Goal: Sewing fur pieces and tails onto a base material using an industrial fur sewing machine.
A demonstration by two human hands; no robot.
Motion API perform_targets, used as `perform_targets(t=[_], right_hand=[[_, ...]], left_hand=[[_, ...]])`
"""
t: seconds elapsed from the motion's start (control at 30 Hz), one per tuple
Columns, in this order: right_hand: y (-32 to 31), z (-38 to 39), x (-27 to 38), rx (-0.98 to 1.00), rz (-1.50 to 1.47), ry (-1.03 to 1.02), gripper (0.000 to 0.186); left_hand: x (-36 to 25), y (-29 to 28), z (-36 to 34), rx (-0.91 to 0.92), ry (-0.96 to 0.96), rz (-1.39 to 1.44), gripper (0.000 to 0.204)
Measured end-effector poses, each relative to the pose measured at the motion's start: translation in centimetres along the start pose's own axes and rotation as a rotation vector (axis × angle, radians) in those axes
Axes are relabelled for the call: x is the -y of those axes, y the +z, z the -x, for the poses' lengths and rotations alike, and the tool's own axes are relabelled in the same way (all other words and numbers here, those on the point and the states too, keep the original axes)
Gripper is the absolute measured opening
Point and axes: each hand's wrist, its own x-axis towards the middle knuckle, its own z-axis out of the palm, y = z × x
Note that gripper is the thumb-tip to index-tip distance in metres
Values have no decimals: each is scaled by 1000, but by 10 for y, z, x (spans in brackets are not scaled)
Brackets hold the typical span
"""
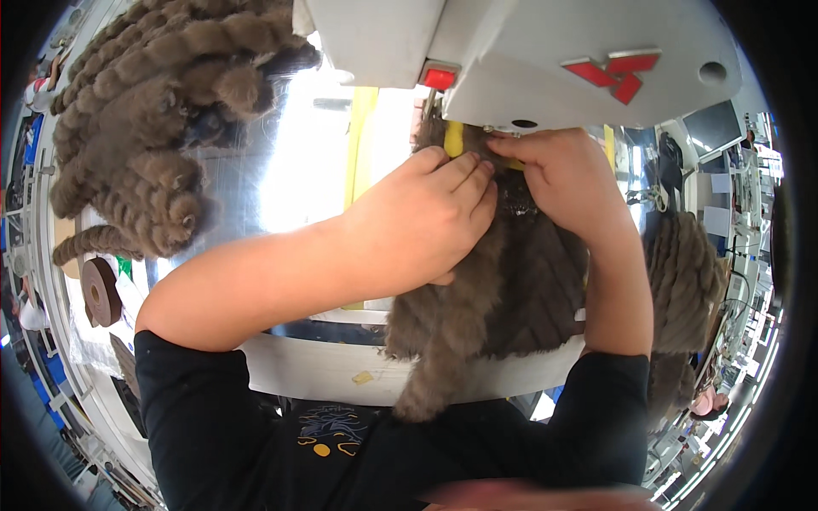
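Head view: left hand and right hand, fingers nearly closed, pinch the long brown fur piece, its axis running towards the worktop's near edge.

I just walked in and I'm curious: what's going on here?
Someone's left hand and right hand are on a brown fur piece beneath the head of a pale machine. One end hangs over the table's near edge. A fur pile lies to the left, with a brown roll nearby.
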Motion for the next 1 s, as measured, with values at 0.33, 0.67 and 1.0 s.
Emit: perform_targets(t=[0.33, 0.67, 1.0], right_hand=[[3, -5, -11, -38, 49, 20, 29], [7, -18, -28, -114, 23, 13, 27], [15, -29, -28, -84, -71, 149, 23]], left_hand=[[7, 0, -6, 7, -28, -29, 107], [12, -1, -13, 43, -102, -73, 111], [14, -14, -8, 123, -174, -99, 113]])
